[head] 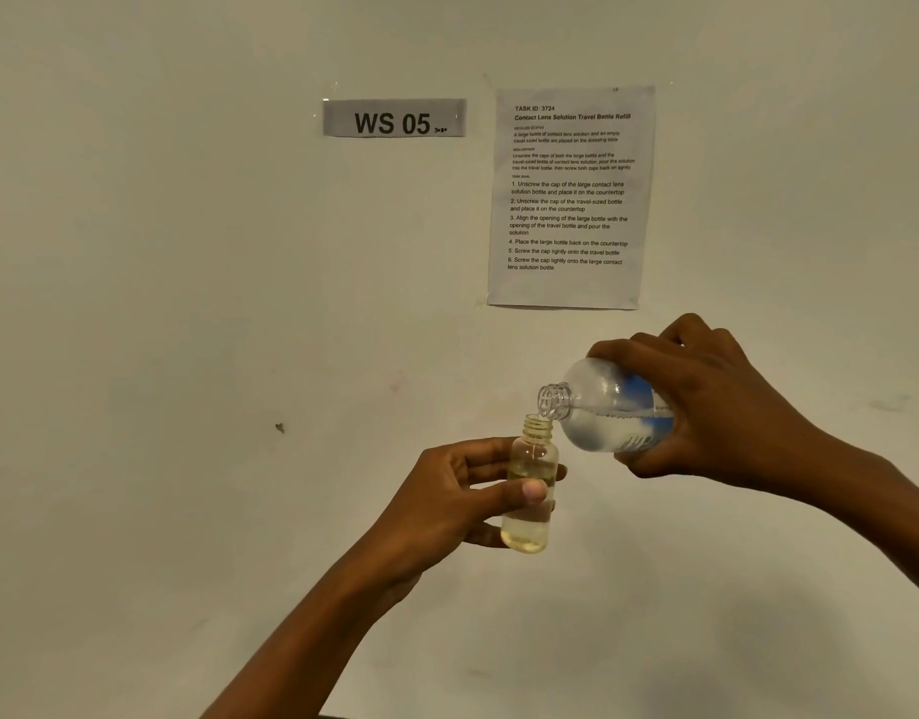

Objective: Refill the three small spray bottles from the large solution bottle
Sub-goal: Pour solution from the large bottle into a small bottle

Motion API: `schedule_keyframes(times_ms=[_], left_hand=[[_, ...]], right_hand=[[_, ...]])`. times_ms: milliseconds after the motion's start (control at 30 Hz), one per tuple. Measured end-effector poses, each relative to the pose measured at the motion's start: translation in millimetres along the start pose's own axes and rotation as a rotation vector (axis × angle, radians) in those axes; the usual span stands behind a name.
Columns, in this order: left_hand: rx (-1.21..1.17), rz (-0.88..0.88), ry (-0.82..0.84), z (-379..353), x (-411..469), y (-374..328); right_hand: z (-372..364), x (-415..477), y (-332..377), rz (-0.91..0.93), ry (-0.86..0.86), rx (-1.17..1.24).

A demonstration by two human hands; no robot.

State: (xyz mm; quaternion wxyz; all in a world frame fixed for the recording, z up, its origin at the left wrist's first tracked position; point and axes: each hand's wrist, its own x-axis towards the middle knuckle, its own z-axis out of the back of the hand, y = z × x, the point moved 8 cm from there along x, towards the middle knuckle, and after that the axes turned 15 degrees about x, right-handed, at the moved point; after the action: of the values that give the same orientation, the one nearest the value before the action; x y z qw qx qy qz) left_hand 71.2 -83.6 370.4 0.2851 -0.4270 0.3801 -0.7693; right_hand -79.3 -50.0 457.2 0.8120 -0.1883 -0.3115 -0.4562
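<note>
My left hand holds a small clear bottle upright in the air, thumb across its front. The bottle has no cap, and pale yellowish liquid fills part of it. My right hand grips the large clear solution bottle with a blue and white label, tipped almost on its side. Its open neck points left and down, just above the small bottle's mouth. Clear liquid lies along the lower side of the large bottle. No other small bottles or caps are in view.
A plain pale wall fills the view behind my hands. A grey sign reading WS 05 and a printed instruction sheet are stuck to it. A small dark mark sits on the wall at the left.
</note>
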Motion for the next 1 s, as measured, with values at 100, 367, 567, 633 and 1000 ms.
schedule_keyframes(times_ms=[100,367,567,633,1000], left_hand=[[0.008,0.005,-0.003,0.3,0.0,1.2],[0.027,0.01,-0.009,1.6,0.8,3.3],[0.037,0.02,-0.014,1.3,2.4,5.4],[0.039,0.021,-0.016,1.2,3.0,6.0],[0.018,0.006,-0.005,-0.4,3.6,4.4]], right_hand=[[-0.4,0.3,-0.1,-0.009,0.006,-0.001],[-1.4,1.2,-0.3,0.007,0.004,-0.003],[-2.0,1.0,-1.2,-0.004,0.01,-0.002],[-1.8,0.9,-1.7,-0.007,0.01,-0.006],[-1.3,0.3,-2.8,-0.009,0.012,-0.008]])
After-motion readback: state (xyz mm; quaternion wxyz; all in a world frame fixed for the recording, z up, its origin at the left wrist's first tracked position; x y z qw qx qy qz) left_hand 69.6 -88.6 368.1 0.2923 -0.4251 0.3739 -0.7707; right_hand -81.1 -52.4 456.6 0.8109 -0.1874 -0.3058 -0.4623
